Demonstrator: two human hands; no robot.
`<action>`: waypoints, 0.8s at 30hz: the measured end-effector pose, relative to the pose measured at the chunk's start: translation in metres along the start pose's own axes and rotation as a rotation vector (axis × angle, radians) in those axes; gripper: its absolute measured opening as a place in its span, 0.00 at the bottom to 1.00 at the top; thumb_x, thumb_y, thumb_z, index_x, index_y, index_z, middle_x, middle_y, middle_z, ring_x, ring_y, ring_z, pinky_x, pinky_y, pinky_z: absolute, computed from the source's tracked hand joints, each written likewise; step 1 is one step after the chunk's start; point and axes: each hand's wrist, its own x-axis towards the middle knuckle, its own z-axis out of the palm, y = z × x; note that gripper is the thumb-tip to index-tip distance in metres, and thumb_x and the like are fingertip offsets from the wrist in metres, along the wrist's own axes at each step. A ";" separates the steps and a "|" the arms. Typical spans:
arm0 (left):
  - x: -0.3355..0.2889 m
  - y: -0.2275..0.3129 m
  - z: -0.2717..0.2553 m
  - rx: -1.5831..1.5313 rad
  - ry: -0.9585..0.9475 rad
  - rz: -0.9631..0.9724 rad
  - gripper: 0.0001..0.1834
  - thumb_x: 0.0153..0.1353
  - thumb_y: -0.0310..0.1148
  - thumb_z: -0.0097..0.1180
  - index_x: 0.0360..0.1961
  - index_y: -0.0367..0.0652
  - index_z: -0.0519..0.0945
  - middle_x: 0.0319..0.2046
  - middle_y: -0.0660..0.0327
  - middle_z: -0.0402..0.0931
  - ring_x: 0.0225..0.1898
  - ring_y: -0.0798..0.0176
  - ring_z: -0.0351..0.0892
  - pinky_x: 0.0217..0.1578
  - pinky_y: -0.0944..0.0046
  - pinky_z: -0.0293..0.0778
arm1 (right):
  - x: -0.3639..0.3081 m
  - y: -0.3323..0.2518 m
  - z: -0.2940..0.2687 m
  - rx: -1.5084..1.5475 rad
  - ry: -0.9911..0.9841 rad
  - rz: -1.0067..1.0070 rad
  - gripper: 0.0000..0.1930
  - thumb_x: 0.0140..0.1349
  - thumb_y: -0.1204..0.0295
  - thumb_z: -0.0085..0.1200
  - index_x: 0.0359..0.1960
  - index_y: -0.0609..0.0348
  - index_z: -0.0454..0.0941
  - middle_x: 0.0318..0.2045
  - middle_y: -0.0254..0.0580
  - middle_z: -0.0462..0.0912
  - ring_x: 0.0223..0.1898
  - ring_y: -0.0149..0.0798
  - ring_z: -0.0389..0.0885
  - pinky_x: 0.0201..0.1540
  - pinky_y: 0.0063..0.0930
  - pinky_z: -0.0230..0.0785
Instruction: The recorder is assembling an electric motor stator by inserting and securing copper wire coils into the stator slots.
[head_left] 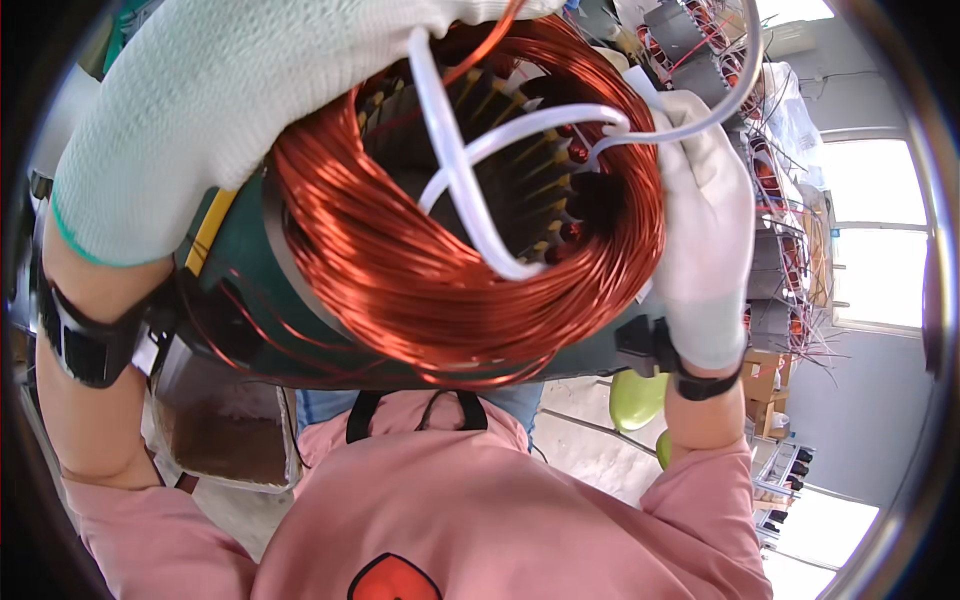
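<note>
In front of me is a motor stator (480, 210) with a thick ring of copper windings (400, 290) bulging towards me. Dark slots with yellowish liners show inside its bore. White sleeving (455, 150) loops across the opening, and one length curves up past the right side. My left hand (440, 20), in a white knitted glove, reaches over the top of the windings beside an orange-red wire; its fingertips are mostly hidden at the upper edge. At the right side of the windings, my gloved right hand (705, 190) has its fingers bent together; what they hold is hidden.
The stator lies on a dark green surface (240, 255) with a yellow strip (210, 230). Loose copper wires trail at lower left, above a grey bin (225, 430). More wound stators (770, 170) with protruding wires line the right. Green rounded objects (637, 400) and cardboard boxes (765, 380) sit lower right.
</note>
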 end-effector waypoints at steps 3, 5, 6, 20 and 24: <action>0.004 0.000 0.016 0.001 -0.011 0.006 0.23 0.75 0.33 0.50 0.70 0.50 0.70 0.65 0.56 0.71 0.63 0.57 0.72 0.66 0.60 0.65 | 0.006 -0.014 -0.008 0.106 -0.066 0.247 0.07 0.75 0.72 0.53 0.45 0.64 0.79 0.31 0.26 0.77 0.34 0.19 0.71 0.39 0.17 0.66; 0.000 -0.001 0.016 0.005 -0.018 -0.005 0.25 0.75 0.32 0.50 0.72 0.51 0.69 0.67 0.56 0.70 0.65 0.57 0.71 0.68 0.60 0.64 | 0.013 -0.016 -0.016 -0.018 -0.174 0.305 0.12 0.76 0.72 0.50 0.53 0.67 0.79 0.43 0.37 0.84 0.44 0.26 0.80 0.52 0.21 0.71; -0.001 -0.002 0.016 0.004 -0.018 -0.012 0.25 0.75 0.32 0.50 0.72 0.52 0.69 0.68 0.56 0.70 0.67 0.57 0.70 0.69 0.60 0.63 | 0.012 -0.015 -0.014 -0.021 -0.176 0.301 0.12 0.76 0.72 0.50 0.53 0.67 0.79 0.43 0.37 0.84 0.44 0.26 0.80 0.52 0.21 0.71; -0.008 -0.013 0.022 0.064 -0.032 -0.022 0.28 0.75 0.32 0.50 0.75 0.55 0.68 0.72 0.56 0.68 0.72 0.56 0.68 0.73 0.59 0.61 | 0.006 -0.027 -0.018 -0.017 -0.140 0.170 0.10 0.76 0.72 0.54 0.52 0.64 0.79 0.43 0.34 0.84 0.45 0.24 0.79 0.51 0.19 0.71; -0.003 -0.013 0.027 0.053 -0.031 -0.012 0.28 0.75 0.32 0.50 0.75 0.55 0.68 0.72 0.57 0.67 0.72 0.56 0.68 0.74 0.59 0.61 | -0.001 -0.017 -0.011 -0.020 -0.072 0.167 0.05 0.75 0.76 0.52 0.45 0.65 0.77 0.38 0.30 0.81 0.41 0.19 0.74 0.46 0.15 0.66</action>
